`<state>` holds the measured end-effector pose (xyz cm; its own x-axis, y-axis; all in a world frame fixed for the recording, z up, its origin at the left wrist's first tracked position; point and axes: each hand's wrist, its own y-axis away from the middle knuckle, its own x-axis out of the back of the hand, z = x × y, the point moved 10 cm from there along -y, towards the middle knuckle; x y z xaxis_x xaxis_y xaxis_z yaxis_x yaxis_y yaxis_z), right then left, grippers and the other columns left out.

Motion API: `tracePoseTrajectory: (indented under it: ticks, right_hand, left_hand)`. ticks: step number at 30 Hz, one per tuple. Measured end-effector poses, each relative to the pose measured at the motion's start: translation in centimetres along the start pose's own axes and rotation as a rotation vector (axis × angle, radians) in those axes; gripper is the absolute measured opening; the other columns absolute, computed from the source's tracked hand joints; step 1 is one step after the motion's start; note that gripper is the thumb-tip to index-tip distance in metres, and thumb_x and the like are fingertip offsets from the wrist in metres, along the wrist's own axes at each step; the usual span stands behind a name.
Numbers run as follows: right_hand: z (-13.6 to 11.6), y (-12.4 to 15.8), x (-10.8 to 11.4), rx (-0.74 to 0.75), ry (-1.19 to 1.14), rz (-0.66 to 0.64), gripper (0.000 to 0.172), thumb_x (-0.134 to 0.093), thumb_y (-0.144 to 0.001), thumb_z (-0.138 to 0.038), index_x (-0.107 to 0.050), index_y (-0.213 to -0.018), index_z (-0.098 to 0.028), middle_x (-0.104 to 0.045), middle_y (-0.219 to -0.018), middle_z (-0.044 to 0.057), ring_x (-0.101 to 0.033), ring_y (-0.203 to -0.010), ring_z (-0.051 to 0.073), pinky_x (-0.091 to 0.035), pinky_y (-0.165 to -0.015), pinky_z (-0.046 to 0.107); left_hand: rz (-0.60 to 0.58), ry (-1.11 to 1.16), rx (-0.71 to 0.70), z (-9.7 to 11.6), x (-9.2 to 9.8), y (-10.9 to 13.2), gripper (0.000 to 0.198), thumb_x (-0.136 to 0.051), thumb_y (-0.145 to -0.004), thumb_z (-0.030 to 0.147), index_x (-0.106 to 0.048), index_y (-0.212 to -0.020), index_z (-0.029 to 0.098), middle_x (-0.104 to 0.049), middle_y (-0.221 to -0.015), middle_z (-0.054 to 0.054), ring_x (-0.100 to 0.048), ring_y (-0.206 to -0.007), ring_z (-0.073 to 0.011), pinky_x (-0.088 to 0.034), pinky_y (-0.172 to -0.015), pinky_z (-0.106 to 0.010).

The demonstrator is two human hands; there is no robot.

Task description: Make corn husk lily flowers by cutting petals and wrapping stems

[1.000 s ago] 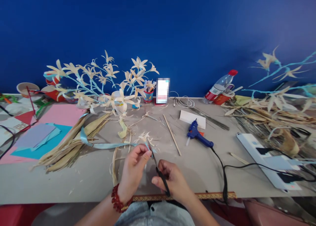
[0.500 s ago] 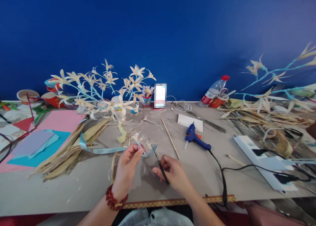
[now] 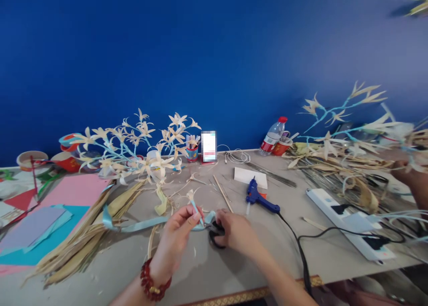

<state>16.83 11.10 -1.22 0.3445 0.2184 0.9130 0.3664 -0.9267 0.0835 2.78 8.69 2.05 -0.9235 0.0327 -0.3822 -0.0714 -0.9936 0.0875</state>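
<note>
My left hand [image 3: 180, 226], wearing a red bead bracelet, pinches the blue-wrapped stem of a small pale flower [image 3: 191, 194] between thumb and fingertips. A light-blue ribbon [image 3: 142, 226] trails leftward from behind that hand, and a bit of it shows between my hands. My right hand [image 3: 236, 230] is closed round the black handles of a pair of scissors [image 3: 218, 240]. Their blades point left and reach the lower end of the stem by my left fingertips. Whether the blades are closed on the stem or ribbon I cannot tell.
A blue glue gun [image 3: 262, 199] lies right of my hands, its cord running to a white power strip [image 3: 337, 226]. Dried husks [image 3: 76, 239] and coloured paper [image 3: 80, 190] lie left. Finished flower branches [image 3: 133, 150] stand behind. Another person's hand [image 3: 409, 177] handles a branch at right.
The scissors have swung from pointing away to pointing left, at the stem. My right hand has turned with them. My view has shifted, and the other person's hand now shows more.
</note>
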Motion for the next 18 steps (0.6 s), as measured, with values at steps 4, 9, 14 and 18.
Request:
tracePoseTrajectory:
  ticks: [4, 9, 14, 18]
  right_hand:
    - [-1.4, -0.5, 1.6, 0.139, -0.432, -0.072, 0.025, -0.074, -0.067, -0.038, -0.063, -0.081, -0.02, -0.059, -0.07, -0.003, -0.051, -0.06, 0.012, -0.029, -0.053, 0.022]
    - [-3.0, -0.7, 5.6, 0.16, -0.879, 0.171, 0.025, -0.054, -0.087, -0.041, -0.061, -0.08, -0.017, -0.052, -0.066, -0.002, -0.046, -0.058, 0.011, -0.033, -0.051, 0.021]
    - [-4.7, -1.0, 5.9, 0.205, -0.885, 0.201, 0.021, -0.058, -0.085, -0.036, -0.064, -0.082, -0.016, -0.055, -0.069, 0.0, -0.048, -0.061, 0.012, -0.034, -0.052, 0.021]
    - [-4.6, -1.4, 5.3, 0.211, -0.884, 0.206, 0.023, -0.058, -0.085, -0.035, -0.062, -0.075, -0.016, -0.053, -0.064, -0.002, -0.046, -0.059, 0.011, -0.034, -0.053, 0.021]
  left_hand:
    - [-0.006, 0.06, -0.008, 0.2, -0.5, -0.9, 0.013, -0.068, -0.079, 0.029, -0.062, -0.076, 0.017, -0.061, -0.085, -0.002, -0.052, -0.082, -0.0137, -0.039, -0.079, -0.024]
    - [0.057, 0.043, -0.103, 0.5, 0.0, -1.8, 0.011, -0.069, -0.078, 0.028, -0.063, -0.078, 0.018, -0.061, -0.084, -0.001, -0.052, -0.082, -0.0135, -0.04, -0.079, -0.023]
    - [0.097, -0.04, -0.167, 0.8, 0.3, -2.0, 0.012, -0.065, -0.082, 0.029, -0.061, -0.079, 0.018, -0.059, -0.081, 0.0, -0.051, -0.078, -0.0134, -0.04, -0.075, -0.023]
    - [0.127, -0.071, -0.175, 0.7, 0.6, -2.0, 0.013, -0.064, -0.082, 0.03, -0.06, -0.08, 0.018, -0.058, -0.082, 0.0, -0.051, -0.078, -0.0138, -0.041, -0.073, -0.023]
